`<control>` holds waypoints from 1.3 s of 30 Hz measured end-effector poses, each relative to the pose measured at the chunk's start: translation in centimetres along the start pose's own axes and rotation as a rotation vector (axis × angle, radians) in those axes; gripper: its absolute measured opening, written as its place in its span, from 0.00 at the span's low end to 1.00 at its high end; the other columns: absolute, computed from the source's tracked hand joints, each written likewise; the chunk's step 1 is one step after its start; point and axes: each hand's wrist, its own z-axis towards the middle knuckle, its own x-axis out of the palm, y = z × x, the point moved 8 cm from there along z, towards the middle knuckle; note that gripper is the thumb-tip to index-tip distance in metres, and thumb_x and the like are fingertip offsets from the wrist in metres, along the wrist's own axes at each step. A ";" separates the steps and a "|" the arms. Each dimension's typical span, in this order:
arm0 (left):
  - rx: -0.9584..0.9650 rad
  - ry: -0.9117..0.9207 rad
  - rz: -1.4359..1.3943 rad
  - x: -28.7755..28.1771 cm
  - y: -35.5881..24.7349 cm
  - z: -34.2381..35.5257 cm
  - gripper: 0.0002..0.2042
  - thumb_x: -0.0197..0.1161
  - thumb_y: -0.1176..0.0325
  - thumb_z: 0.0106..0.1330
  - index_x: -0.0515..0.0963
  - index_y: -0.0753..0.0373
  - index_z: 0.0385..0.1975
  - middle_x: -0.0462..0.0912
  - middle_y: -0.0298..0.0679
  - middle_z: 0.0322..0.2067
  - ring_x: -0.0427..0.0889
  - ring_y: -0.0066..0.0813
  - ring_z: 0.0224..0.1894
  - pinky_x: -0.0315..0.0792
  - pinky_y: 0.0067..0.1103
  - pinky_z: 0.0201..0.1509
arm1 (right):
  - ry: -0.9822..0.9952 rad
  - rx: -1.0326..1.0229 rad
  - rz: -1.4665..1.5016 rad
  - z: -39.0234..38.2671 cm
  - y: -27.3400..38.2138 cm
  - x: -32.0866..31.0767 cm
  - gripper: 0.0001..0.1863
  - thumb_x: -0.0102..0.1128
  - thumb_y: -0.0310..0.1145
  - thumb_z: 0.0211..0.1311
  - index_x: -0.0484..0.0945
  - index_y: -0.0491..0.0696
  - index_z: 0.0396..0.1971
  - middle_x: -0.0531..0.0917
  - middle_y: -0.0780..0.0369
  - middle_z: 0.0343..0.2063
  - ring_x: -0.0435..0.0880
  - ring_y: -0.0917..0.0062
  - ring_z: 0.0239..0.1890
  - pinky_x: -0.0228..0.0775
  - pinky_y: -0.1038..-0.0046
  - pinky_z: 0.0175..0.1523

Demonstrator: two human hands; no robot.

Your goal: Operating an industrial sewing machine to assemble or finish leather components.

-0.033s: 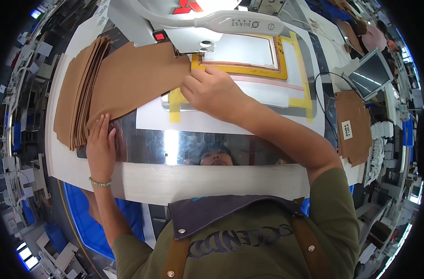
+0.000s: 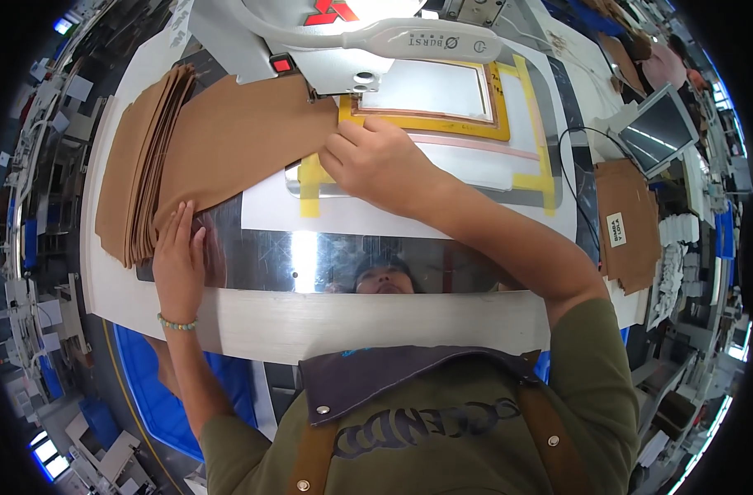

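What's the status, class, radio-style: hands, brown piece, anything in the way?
Left hand touching brown piece, lower-left edge. Right hand curled at right end, grip hidden. White machine head overlaps upper edge in view.

The difference is very slight: the right hand (image 2: 380, 165) has edged a touch to the left, its fingertips and the side of the palm with it, and the right end of the flat brown piece (image 2: 244, 120) at those fingers has crept the same way (a shift so small that it is easy to miss). That end now sits a hair farther left beside the near left corner of the yellow frame (image 2: 467, 128), and the hand's left side reaches marginally farther over the yellow tape (image 2: 310, 186).
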 end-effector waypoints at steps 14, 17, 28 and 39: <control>0.106 -0.109 0.221 1.0 1.8 0.0 0.12 0.63 0.79 0.70 0.82 0.69 0.51 0.88 0.44 0.53 0.87 0.45 0.54 0.83 0.33 0.56 | -0.042 0.008 -0.051 0.5 0.6 1.6 0.04 0.71 0.30 0.47 0.82 0.51 0.22 0.75 0.68 0.22 0.76 0.74 0.33 0.63 0.72 0.32; 0.187 -0.177 0.211 0.8 0.7 0.4 0.09 0.65 0.79 0.68 0.82 0.69 0.46 0.88 0.44 0.51 0.87 0.44 0.50 0.83 0.32 0.53 | -0.025 0.046 -0.014 -0.3 0.6 0.0 0.06 0.71 0.30 0.46 0.80 0.51 0.19 0.72 0.69 0.22 0.73 0.75 0.32 0.60 0.73 0.32; 0.134 -0.047 0.019 -0.5 -2.1 1.6 0.26 0.59 0.82 0.63 0.77 0.67 0.64 0.82 0.46 0.65 0.82 0.52 0.61 0.79 0.39 0.62 | -0.008 0.119 -0.036 -1.2 -0.3 0.1 0.06 0.70 0.30 0.47 0.80 0.51 0.19 0.71 0.67 0.22 0.73 0.76 0.33 0.60 0.73 0.32; 0.241 0.147 -0.026 3.8 -5.3 5.8 0.32 0.60 0.55 0.79 0.66 0.54 0.80 0.59 0.49 0.82 0.56 0.56 0.83 0.54 0.44 0.85 | 0.079 0.150 -0.112 -4.0 -2.7 -2.7 0.04 0.69 0.31 0.49 0.81 0.52 0.22 0.74 0.67 0.27 0.75 0.76 0.37 0.65 0.73 0.36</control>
